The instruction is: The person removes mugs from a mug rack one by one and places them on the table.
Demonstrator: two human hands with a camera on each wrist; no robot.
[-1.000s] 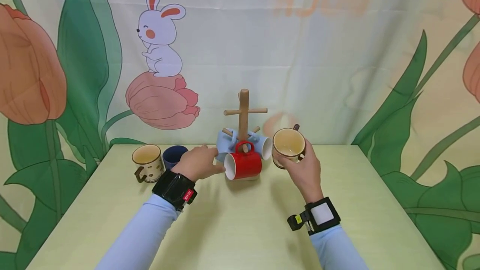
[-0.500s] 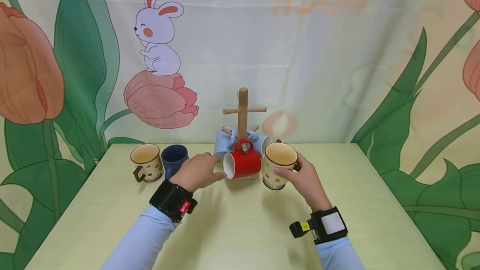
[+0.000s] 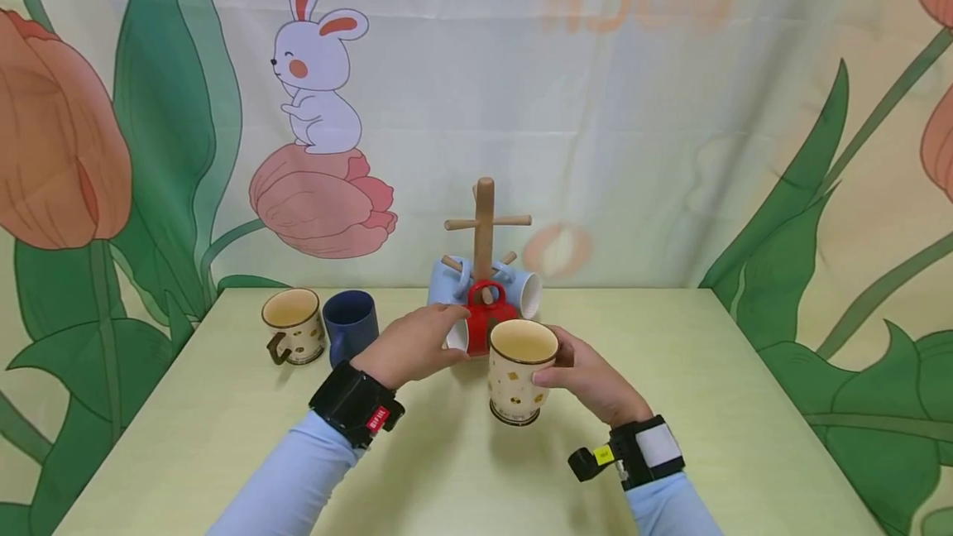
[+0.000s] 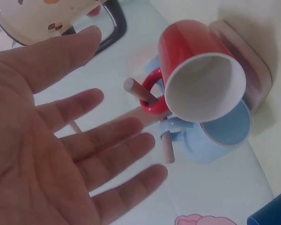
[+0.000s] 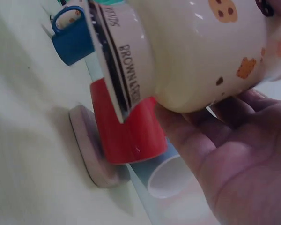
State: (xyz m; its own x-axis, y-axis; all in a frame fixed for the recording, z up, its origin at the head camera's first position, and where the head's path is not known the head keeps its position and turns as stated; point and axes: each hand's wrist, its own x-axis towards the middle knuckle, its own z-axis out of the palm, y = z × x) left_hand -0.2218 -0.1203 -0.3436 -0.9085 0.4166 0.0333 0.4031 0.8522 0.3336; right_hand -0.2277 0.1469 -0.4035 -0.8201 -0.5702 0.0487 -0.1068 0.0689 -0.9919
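My right hand [image 3: 596, 379] holds a cream mug [image 3: 521, 370] with cookie prints and a dark rim, upright in front of the wooden mug tree [image 3: 484, 222]. The right wrist view shows fingers [image 5: 192, 140] along its side. My left hand [image 3: 417, 346] is spread beside the red mug [image 4: 196, 51], its fingers [image 4: 126, 168] extended and holding nothing. By its handle the red mug hangs sideways on a low peg. Two light blue mugs [image 3: 529, 294] hang behind it. In the left wrist view, the cream mug's dark handle [image 4: 116, 28] shows close to my left thumb.
On the left of the table [image 3: 670, 404] stand a second cream mug [image 3: 298, 337] and a dark blue mug [image 3: 350, 321]. The tree's upper pegs [image 3: 514, 220] carry no mugs. A printed curtain [image 3: 640, 147] hangs behind the table.
The cream mug has come left and nearer to me in my right hand, from the tree's right side to in front of the red mug. My left hand has shifted slightly right.
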